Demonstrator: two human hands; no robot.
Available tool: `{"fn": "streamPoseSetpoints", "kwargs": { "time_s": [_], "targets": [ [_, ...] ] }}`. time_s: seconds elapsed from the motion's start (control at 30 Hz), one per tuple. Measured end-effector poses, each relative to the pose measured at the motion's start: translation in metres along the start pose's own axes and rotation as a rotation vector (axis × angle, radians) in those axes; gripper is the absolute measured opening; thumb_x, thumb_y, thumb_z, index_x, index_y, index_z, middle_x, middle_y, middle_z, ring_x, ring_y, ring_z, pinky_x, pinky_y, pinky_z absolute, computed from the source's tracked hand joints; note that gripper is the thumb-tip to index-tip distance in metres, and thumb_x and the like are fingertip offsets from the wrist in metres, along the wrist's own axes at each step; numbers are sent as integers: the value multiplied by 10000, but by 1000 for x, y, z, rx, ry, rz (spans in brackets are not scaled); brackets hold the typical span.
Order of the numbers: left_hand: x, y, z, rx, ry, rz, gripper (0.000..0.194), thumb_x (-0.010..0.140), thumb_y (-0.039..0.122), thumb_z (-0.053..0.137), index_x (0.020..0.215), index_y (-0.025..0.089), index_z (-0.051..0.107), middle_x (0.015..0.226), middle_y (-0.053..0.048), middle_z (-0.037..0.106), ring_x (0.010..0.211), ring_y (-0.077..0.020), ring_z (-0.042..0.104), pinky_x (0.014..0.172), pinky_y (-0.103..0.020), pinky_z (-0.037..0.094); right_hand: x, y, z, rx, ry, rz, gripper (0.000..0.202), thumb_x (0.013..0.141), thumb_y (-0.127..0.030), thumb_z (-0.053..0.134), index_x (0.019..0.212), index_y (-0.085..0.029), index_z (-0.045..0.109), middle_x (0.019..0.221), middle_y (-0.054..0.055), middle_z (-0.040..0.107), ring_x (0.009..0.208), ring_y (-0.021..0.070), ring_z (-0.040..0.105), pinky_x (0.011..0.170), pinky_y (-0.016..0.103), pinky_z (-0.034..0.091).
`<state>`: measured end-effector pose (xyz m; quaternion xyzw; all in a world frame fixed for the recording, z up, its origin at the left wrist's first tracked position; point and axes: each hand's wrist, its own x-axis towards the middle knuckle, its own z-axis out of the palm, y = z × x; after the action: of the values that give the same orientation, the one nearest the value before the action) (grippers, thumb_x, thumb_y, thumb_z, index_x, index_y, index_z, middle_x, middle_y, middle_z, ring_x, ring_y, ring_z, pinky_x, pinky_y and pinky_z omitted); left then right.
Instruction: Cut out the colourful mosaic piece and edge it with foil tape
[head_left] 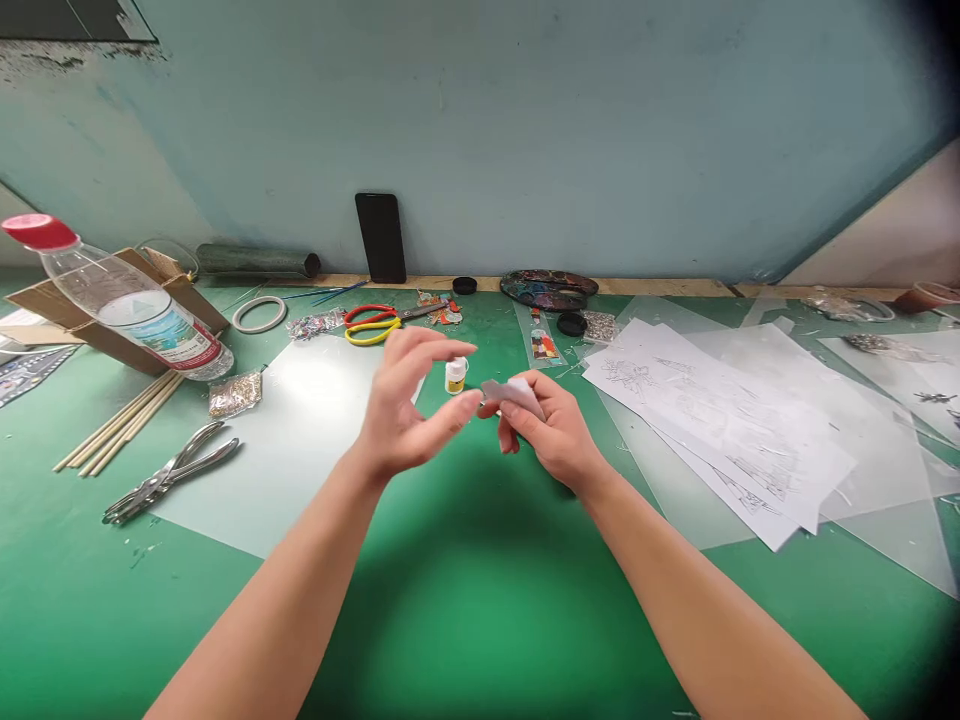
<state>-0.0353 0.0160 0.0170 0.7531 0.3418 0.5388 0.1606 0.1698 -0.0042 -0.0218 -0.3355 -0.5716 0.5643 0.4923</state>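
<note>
My right hand (551, 425) pinches a small pale grey-white sheet piece (525, 396) between thumb and fingers. To its left, my left hand (416, 400) is raised with thumb and fingers apart, and nothing shows between them. Behind the gap between the hands, a small white bottle with a yellow label (455, 376) stands upright on the green table (480, 600). Some small detail at the right fingertips is too tiny to make out.
At the left are a plastic bottle with a red cap (165, 325), wooden sticks (120, 425) and metal pliers (172, 472). Red-and-yellow scissors (373, 325) and a phone (381, 238) are behind. Drawn sheets (720, 420) lie at the right.
</note>
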Motion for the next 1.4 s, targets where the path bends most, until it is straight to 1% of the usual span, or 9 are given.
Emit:
{"fn": "streamPoseSetpoints", "kwargs": {
  "time_s": [0.13,0.23,0.33,0.43,0.53,0.87,1.13,1.3,1.4],
  "targets": [
    [-3,9,11,-17,-122,-33,280,848,365,785,1067,192,758,945,-77,696,911,-219,586,804,-366,483,-2,-1,2,-4,-39,-22,223,944,-407,709,956,-208,611,595,-48,643,517,130,623,526,268,481],
    [-5,5,17,-116,-150,-104,173,850,354,794,921,198,776,847,-55,711,823,-189,599,769,-351,474,-3,-2,4,-18,-55,-16,234,946,-421,711,982,-202,637,610,-45,641,517,129,628,512,266,469],
    [-7,2,21,-267,-158,-200,156,856,354,789,842,199,777,777,-45,700,756,-171,590,724,-343,466,-3,0,5,-21,-44,-11,241,935,-428,724,965,-208,632,633,-45,641,517,129,627,504,267,467],
    [-9,1,23,-421,-180,-315,184,869,379,775,857,195,789,808,-60,700,755,-174,585,676,-337,465,-3,3,5,-31,-39,-4,255,926,-439,734,941,-213,616,636,-42,649,523,130,622,510,270,474],
    [-12,1,25,-488,-198,-371,194,854,390,788,877,198,801,840,-62,682,750,-171,580,667,-336,482,-4,4,5,-36,-45,-3,252,928,-436,732,945,-214,614,640,-41,654,529,129,622,519,271,481],
    [-13,1,25,-580,-198,-394,154,836,357,812,868,207,802,827,-47,669,716,-146,568,659,-323,482,-3,3,7,8,-60,-20,223,937,-398,729,933,-210,610,738,-23,707,532,108,632,521,257,488],
    [-11,4,26,-631,-201,-405,148,823,325,825,851,187,782,760,-30,647,633,-126,576,614,-316,475,-4,1,8,29,-61,20,254,922,-430,734,923,-202,620,741,-3,735,504,130,649,510,281,509],
    [-10,7,27,-768,-223,-503,161,829,310,819,864,167,753,758,-8,644,518,-122,614,539,-309,487,-5,2,9,73,-55,85,285,898,-453,751,937,-196,632,705,-1,735,479,147,653,480,286,528],
    [-9,9,29,-876,-245,-590,183,839,318,812,865,156,731,670,6,636,493,-140,621,505,-303,493,-5,3,8,110,-40,122,299,876,-446,767,973,-189,648,690,-6,729,456,152,652,449,277,522]
  ]
}}
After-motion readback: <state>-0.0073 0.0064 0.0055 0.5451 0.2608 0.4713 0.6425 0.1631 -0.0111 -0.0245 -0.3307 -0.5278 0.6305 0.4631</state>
